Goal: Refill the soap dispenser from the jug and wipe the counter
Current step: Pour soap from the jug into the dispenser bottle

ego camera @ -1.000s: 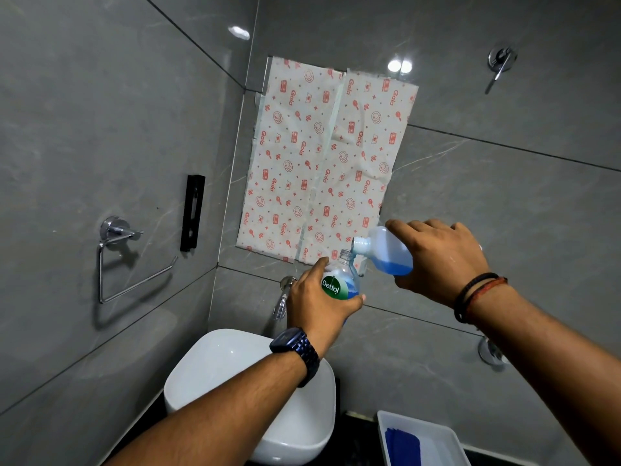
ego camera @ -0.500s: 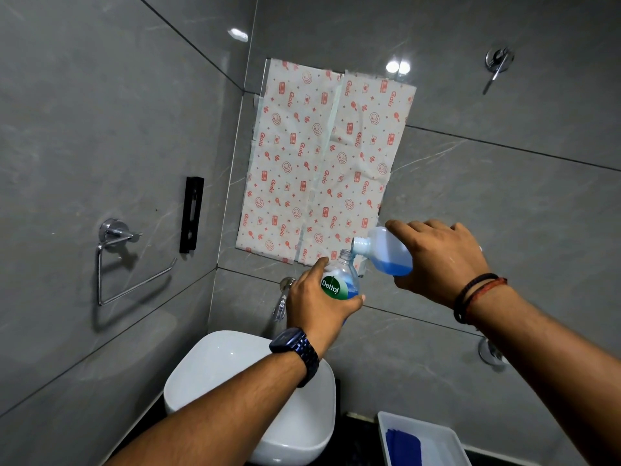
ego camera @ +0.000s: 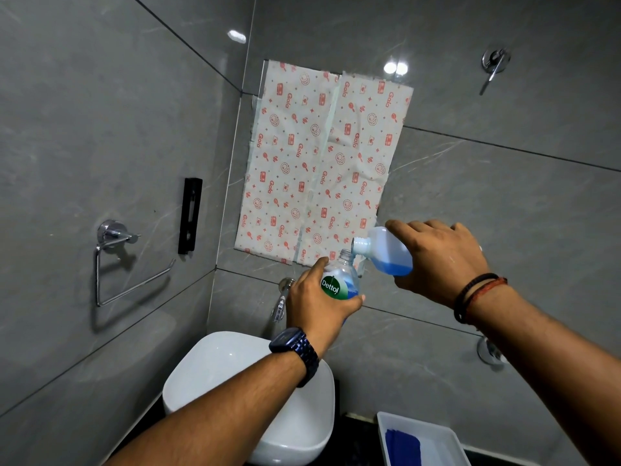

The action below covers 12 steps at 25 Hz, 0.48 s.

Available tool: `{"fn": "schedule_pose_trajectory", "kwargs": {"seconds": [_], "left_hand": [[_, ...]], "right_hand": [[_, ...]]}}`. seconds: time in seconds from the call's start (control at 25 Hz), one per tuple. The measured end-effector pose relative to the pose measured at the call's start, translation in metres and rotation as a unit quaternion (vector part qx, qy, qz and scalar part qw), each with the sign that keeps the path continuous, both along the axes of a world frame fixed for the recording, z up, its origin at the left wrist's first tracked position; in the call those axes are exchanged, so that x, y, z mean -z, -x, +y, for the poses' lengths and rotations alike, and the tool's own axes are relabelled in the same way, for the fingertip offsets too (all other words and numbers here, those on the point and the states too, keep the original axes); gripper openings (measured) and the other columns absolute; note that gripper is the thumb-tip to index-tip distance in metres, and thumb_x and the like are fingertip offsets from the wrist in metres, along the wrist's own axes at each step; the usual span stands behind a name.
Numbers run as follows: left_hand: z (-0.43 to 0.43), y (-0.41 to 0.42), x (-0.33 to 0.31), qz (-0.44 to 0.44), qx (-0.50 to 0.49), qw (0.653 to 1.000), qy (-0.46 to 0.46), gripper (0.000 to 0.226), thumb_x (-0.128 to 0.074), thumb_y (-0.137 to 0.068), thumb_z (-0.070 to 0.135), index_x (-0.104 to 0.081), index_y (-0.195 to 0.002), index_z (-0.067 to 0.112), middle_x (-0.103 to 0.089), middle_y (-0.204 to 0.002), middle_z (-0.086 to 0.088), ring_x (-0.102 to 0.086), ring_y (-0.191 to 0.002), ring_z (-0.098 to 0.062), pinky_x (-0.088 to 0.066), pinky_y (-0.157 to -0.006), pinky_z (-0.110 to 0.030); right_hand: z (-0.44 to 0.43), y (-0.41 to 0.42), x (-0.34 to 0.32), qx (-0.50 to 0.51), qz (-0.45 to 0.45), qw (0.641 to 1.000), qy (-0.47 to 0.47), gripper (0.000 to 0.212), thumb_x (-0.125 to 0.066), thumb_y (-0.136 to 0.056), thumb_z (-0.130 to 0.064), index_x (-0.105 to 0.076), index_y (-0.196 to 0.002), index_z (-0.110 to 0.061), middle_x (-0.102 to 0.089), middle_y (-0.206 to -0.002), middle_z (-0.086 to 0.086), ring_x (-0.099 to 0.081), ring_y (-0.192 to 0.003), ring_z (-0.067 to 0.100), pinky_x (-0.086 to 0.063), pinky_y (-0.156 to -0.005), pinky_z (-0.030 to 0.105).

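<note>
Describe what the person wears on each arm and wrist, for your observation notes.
Both forearms are bare, with no sleeves in view. The left wrist carries a dark blue watch with a metal link band. The right wrist carries two thin cord bracelets, one black, one reddish-brown. No rings or gloves are visible.

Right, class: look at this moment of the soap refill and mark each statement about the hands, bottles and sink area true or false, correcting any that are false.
1. The left hand holds the Dettol bottle. True.
2. The jug in the right hand stands upright. False: it is tipped, spout toward the bottle's open neck.
3. The liquid in the jug is blue. True.
4. The white tray is empty. False: a blue cloth lies in it.
5. The bottle is held above the white basin. True.
</note>
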State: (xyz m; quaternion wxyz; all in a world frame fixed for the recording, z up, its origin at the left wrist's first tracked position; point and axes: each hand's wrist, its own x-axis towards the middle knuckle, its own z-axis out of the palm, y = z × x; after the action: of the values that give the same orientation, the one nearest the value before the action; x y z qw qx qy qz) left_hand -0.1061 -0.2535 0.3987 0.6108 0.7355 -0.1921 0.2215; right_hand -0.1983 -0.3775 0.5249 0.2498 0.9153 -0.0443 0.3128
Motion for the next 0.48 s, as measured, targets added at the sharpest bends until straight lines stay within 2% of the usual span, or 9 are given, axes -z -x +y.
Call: {"fn": "schedule_pose_trajectory", "kwargs": {"seconds": [0.48], "left_hand": [[0.0025,0.0011,-0.0011,0.005,0.003,1.0,0.003,0.091,-0.084,-0.055,0.048,-0.045,-0.134,0.026,-0.057,-0.131,0.004,-0.054,-0.112,-0.014,-0.052,-0.088,-0.033]], "right_hand": [[0.0044,0.0037,-0.0013,-0.001,-0.002,1.0,0.008,0.078,-0.074,-0.072,-0.039,-0.03,-0.135,-0.03,-0.061,-0.121,-0.001,-0.056,-0.106,0.025,-0.044,-0.082,0.038]]}}
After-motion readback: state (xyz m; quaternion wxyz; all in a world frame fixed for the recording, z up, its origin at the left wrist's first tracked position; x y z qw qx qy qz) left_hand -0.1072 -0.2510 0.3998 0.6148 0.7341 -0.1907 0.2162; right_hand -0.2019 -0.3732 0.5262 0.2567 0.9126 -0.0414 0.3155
